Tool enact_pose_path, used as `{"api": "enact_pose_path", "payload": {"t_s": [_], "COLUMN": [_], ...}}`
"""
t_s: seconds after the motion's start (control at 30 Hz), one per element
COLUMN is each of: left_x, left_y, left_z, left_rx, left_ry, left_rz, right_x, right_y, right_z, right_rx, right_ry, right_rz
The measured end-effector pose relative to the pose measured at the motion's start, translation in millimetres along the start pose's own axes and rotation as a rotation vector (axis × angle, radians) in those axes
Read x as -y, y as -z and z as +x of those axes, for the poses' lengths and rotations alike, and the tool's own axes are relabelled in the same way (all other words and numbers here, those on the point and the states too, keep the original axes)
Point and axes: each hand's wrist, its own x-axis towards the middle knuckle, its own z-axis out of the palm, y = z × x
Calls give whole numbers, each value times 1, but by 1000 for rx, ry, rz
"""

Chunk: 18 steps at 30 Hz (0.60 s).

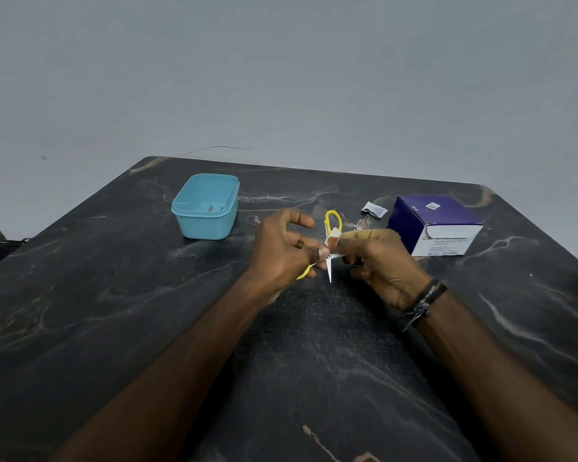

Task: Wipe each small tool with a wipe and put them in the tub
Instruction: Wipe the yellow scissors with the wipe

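Both hands (281, 251) mid-table, gripping scissors (331, 228)

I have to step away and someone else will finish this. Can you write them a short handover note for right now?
Left hand: holds the yellow scissors, open, above the table.
Right hand: fingers pinch a white wipe against the scissors.
Blue tub: far left, with something small already inside.
Purple box and torn sachet: far right.
Done: one item appears tubbed.
Left: finish wiping the scissors, place them in the tub.
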Motion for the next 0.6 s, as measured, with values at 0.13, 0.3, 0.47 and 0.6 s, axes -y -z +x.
{"api": "enact_pose_path", "payload": {"t_s": [0.13, 0.3, 0.47, 0.6], "left_x": [0, 3, 3, 2], "left_y": [0, 0, -1, -1], "left_z": [1, 2, 2, 0], "left_rx": [-5, -1, 28, 72], "left_ry": [2, -15, -11, -4], "left_rz": [-12, -24, -31, -25], "right_x": [1, -1, 2, 3], "right_y": [6, -1, 0, 1], "right_z": [5, 1, 0, -1], "right_rx": [-104, 23, -16, -63], "right_ry": [24, -11, -4, -10], "right_rz": [76, -2, 29, -6]}}
